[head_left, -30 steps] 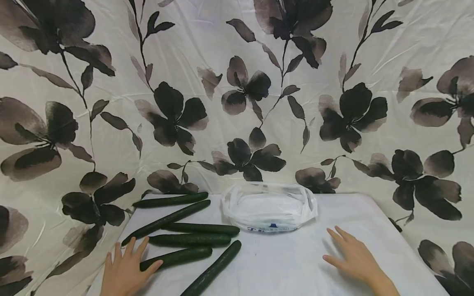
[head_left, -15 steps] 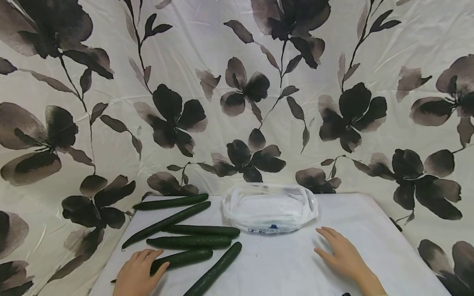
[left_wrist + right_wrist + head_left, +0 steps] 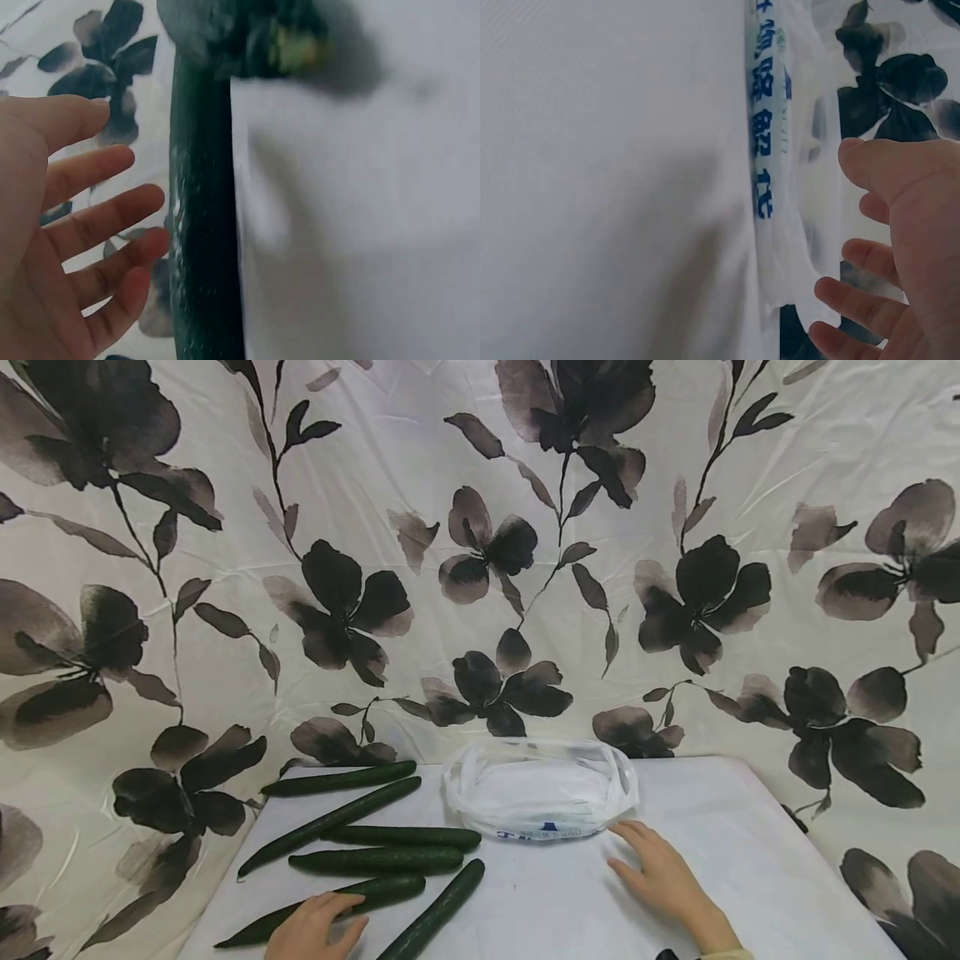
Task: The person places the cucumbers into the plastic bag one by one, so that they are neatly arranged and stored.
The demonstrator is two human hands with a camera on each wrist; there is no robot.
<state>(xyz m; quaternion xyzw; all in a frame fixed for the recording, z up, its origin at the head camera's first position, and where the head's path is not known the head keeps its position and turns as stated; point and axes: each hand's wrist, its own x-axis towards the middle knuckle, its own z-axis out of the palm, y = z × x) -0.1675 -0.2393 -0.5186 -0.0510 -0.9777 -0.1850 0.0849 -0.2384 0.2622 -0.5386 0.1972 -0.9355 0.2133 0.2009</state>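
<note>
Several long dark green cucumbers lie on the left of the white table. My left hand is over the lower part of one cucumber, fingers relaxed and spread, holding nothing. The left wrist view shows those fingers beside an upright-looking cucumber, and a blurred cucumber end close to the lens. A white plastic bag with blue print stands with its mouth spread at the back middle. My right hand is at the bag's front right corner, fingers loosely extended. In the right wrist view, the bag is just beyond the fingertips.
Another cucumber slants toward the front edge, right of my left hand. Farther back lie more, such as the rearmost cucumber. A floral cloth hangs behind the white table.
My left hand has drawn back and to the right along the front cucumber, uncovering its left end. The right hand has moved left, up to the bag. The cucumbers and bag stay put.
</note>
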